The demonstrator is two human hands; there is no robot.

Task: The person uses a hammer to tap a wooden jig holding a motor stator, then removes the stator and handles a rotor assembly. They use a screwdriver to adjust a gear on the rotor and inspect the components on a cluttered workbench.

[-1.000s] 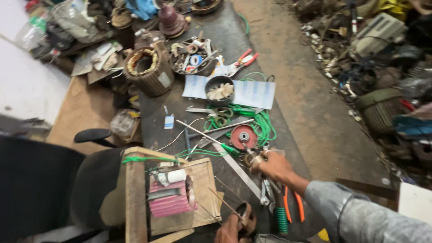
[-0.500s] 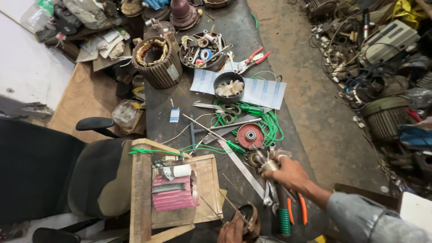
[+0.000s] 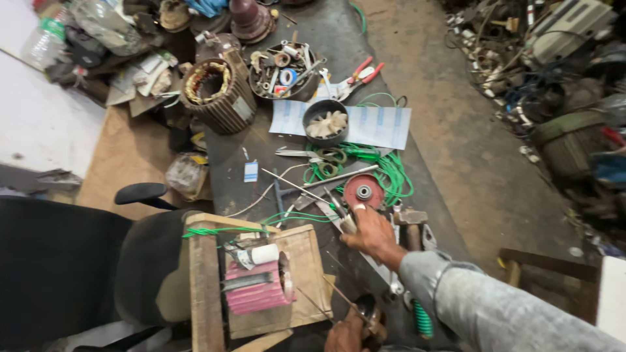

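At six o'clock of the red disc (image 3: 363,191), right hand (image 3: 373,233) fingers wrap a small metal piece (image 3: 348,221); left hand (image 3: 345,331), further toward six, grips a handle (image 3: 369,319). Pink coil (image 3: 257,294) looks unfinished.

Black office chair (image 3: 59,267); dusty concrete floor (image 3: 469,163)

Right hand (image 3: 372,233) reaching forward, fingers curled, grey sleeve; left hand (image 3: 345,332) low, fingers closed.
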